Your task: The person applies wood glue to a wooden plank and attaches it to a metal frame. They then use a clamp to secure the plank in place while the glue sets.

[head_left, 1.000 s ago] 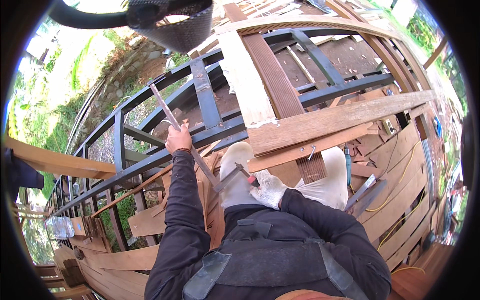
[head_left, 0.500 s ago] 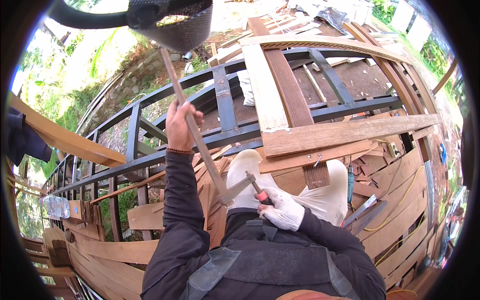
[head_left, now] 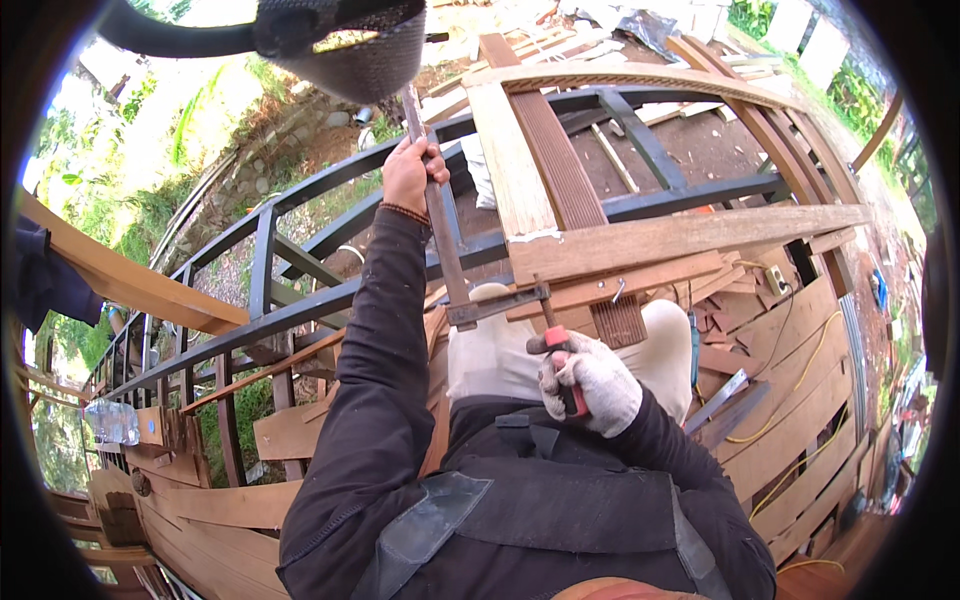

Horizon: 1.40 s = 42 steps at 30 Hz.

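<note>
A long bar clamp (head_left: 447,245) with a rusty steel bar slants across in front of me. My left hand (head_left: 407,178), bare with a beaded bracelet at the wrist, is closed around the bar's upper part. My right hand (head_left: 603,388), in a white work glove, grips the clamp's red and black handle (head_left: 560,345). The clamp's arm and screw stand just short of a wooden board (head_left: 690,240) laid across the frame. Under that board, a narrower wooden strip (head_left: 650,288) carries a small metal fastener (head_left: 618,290). The bar's top end is hidden behind a dark mesh-covered object.
A black metal frame (head_left: 655,150) runs across ahead, with a pale board (head_left: 510,160) and a brown grooved board (head_left: 560,160) on it. Wood planks and offcuts lie right, beside a yellow cord (head_left: 800,385). A plastic bottle (head_left: 112,422) stands at left.
The clamp has shifted right and its bar leans less. My left hand moved right and slightly forward with it. My right hand moved right, and the handle now points more upright.
</note>
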Motion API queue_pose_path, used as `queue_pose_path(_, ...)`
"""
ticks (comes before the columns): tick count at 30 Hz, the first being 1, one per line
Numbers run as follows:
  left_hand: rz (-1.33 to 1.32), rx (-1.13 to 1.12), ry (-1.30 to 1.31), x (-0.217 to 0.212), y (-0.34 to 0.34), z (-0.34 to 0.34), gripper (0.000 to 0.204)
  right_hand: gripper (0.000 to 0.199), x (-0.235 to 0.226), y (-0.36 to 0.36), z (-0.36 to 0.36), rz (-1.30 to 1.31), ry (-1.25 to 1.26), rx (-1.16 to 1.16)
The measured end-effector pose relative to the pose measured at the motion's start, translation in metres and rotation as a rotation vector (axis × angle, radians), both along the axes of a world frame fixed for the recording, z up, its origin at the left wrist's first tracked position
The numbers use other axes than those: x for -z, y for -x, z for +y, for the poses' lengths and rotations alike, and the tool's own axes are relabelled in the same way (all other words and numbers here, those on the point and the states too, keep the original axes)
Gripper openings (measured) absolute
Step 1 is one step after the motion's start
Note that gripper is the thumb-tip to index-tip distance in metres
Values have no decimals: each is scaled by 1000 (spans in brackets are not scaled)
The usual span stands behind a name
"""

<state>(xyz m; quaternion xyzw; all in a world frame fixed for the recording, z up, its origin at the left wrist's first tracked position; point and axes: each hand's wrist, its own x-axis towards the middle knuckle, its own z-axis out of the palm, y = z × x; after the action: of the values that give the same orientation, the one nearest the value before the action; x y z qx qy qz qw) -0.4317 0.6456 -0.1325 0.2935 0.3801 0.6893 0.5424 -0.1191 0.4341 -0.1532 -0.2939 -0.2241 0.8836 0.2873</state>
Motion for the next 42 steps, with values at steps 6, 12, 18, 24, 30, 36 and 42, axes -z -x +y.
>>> queue_pose_path(6,-36,32,61,37,7,-1,14,37,5,10,-11,-214,-121,22)
queue_pose_path(12,-122,66,75,52,6,-6,21,28,10,4,-9,-53,15,-60)
queue_pose_path(18,-37,-25,34,54,-1,-8,20,30,3,2,-10,-261,-112,-54)
queue_pose_path(24,-18,-13,47,53,0,-7,23,29,2,6,-16,-199,-50,-17)
queue_pose_path(30,-30,-11,106,71,3,-1,16,34,12,9,-12,-205,-90,-36)
queue_pose_path(36,-41,0,127,79,11,11,16,36,11,15,-7,-173,-59,-28)
queue_pose_path(42,-8,-2,156,69,13,7,23,34,7,16,-8,-62,-6,-40)
